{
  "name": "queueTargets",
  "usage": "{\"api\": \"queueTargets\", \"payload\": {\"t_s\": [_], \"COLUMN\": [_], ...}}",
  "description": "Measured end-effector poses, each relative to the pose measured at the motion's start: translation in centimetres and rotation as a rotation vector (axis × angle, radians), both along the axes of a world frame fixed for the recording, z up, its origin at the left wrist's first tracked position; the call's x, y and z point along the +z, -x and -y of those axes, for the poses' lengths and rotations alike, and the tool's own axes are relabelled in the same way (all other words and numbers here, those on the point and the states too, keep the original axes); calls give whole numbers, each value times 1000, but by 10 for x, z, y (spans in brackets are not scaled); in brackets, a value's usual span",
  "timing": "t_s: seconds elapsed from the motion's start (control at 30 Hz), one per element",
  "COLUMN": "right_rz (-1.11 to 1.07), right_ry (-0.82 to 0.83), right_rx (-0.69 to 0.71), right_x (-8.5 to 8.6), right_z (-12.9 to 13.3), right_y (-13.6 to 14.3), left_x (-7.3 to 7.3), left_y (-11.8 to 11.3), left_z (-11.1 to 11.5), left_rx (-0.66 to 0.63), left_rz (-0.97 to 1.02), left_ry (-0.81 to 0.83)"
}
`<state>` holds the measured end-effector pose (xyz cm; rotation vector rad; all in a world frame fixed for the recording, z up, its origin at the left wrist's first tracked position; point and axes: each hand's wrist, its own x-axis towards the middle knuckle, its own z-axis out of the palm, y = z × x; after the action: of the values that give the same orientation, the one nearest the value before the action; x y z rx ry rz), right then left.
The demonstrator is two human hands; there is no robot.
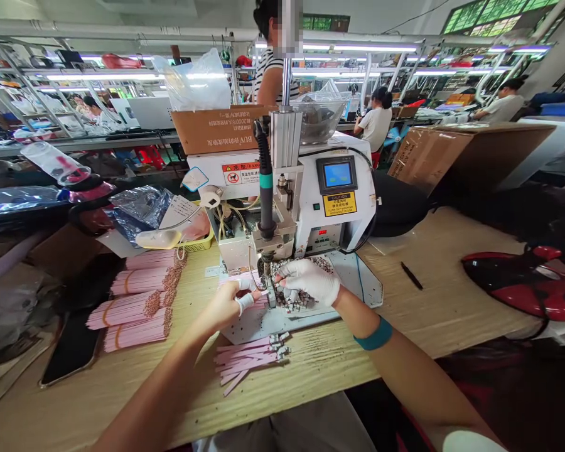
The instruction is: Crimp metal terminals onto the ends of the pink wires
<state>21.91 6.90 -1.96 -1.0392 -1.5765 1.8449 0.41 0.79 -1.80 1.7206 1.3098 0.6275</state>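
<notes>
My left hand (226, 306), with white covers on some fingertips, pinches the end of a pink flat cable (264, 292) at the soldering machine's small metal fixture. My right hand (311, 281) wears a white glove. Its thumb and finger are closed beside the same fixture, over a pile of small metal connectors (297, 304); what they grip is too small to make out. Above both hands stands the soldering machine's dark iron (266, 201). In front of its base lies a loose stack of pink flat cables (247, 359) with connectors on their right ends.
Banded bundles of pink cables (139, 301) lie on the left, by a black phone (70, 345). The machine's screen (338, 175) glows blue. To the right are a black pen (411, 275) and a red-and-black object (522, 282). Other people work behind.
</notes>
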Motion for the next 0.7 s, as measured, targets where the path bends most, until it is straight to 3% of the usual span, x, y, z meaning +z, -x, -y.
{"api": "queueTargets", "payload": {"t_s": [0.27,0.7], "right_rz": [-35,-22], "right_ry": [73,102], "right_rx": [6,-2], "right_x": [-1,0], "right_z": [4,4], "right_y": [12,15], "left_x": [-2,-4], "left_y": [-2,-6], "left_z": [-3,-9], "left_rx": [49,77], "left_rz": [113,88], "left_ry": [48,77]}}
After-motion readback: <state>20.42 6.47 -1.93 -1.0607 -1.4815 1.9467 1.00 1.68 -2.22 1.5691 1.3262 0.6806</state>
